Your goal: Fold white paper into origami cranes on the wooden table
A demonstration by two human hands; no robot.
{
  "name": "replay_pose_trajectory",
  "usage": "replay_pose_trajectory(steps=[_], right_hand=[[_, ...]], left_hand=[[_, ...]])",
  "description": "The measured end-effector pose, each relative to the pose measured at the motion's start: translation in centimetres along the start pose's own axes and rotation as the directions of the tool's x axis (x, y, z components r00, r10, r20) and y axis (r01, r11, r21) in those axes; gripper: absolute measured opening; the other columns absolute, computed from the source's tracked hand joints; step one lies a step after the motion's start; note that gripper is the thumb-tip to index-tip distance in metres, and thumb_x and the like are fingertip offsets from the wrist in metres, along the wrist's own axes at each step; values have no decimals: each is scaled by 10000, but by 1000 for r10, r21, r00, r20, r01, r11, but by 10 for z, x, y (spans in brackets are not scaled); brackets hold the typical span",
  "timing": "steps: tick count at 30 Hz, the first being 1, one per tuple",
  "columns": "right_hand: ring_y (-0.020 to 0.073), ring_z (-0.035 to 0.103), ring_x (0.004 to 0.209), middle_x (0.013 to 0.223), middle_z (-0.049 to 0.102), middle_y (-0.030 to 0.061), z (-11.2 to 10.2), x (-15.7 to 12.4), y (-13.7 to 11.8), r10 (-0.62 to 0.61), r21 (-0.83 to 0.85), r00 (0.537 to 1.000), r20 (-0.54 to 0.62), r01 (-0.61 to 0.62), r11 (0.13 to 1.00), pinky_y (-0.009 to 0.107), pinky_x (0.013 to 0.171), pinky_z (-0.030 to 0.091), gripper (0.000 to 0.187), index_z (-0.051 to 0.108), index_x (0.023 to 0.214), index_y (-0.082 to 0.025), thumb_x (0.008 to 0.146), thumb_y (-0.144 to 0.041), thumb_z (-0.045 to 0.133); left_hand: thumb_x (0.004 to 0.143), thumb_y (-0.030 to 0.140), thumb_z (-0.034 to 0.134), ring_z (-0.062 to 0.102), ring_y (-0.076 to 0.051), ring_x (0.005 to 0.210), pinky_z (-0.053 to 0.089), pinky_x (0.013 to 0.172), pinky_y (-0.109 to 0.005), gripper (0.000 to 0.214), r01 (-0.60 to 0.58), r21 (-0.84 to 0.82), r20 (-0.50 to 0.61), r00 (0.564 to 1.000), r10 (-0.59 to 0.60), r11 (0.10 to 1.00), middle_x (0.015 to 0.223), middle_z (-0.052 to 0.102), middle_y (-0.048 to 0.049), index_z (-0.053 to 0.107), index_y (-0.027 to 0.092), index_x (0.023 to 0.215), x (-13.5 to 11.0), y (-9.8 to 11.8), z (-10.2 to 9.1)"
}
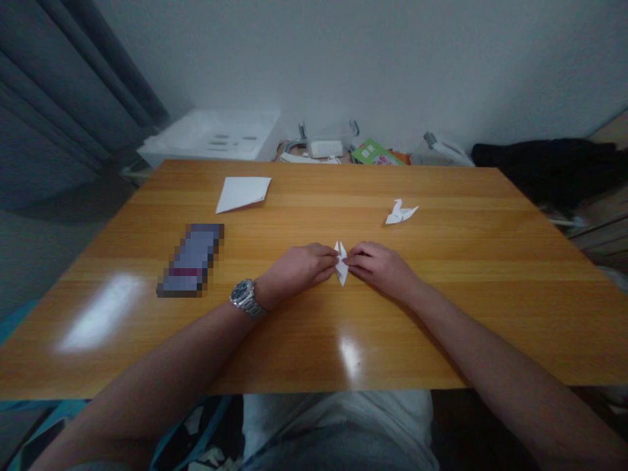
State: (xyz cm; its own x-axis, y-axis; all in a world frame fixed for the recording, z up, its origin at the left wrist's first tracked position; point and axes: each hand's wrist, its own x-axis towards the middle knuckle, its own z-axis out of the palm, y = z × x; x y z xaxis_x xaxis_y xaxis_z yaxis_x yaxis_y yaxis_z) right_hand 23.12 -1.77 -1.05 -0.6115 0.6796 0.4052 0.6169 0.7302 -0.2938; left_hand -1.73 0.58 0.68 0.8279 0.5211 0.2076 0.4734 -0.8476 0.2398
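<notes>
Folded paper piece (341,263) pinched by left hand (300,267), right hand (380,268).

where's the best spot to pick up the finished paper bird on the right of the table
Probably the paper bird by its raised middle fold, pinched from above with thumb and finger on either flank. Its thin points splay out left and right and would bend if grabbed. It lies alone on the table, beyond the right hand, so nothing blocks a straight reach down.
</notes>
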Motion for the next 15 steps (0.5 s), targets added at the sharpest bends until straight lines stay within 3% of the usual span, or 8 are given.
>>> replay_pose_trajectory(steps=[8, 15], right_hand=[[211, 618, 824, 918, 719, 97, -4, -1, -5, -97, -221, 995, 19, 99, 970, 328, 705, 481, 237, 752, 958, -173, 1029, -240, 536], [207, 604, 819, 917, 711, 94, -4, -3, -6, -115, -268, 992, 44, 122, 956, 327, 705, 470, 227, 748, 988, -166, 1028, -224, 531]], left_hand=[[1049, 292, 469, 658, -239, 1218, 539, 1046, -361, 342, -40, 9, 58, 998, 40, 999, 1375, 655, -108, 657, 155, 1299, -3, 2, -9], [1031, 314, 514, 604, -256, 1308, 506, 1101, -394, 431, -72, -9, 83, 994, 72, 997, 1457, 588, -144, 565, 148, 1425, -7, 0, -10]])
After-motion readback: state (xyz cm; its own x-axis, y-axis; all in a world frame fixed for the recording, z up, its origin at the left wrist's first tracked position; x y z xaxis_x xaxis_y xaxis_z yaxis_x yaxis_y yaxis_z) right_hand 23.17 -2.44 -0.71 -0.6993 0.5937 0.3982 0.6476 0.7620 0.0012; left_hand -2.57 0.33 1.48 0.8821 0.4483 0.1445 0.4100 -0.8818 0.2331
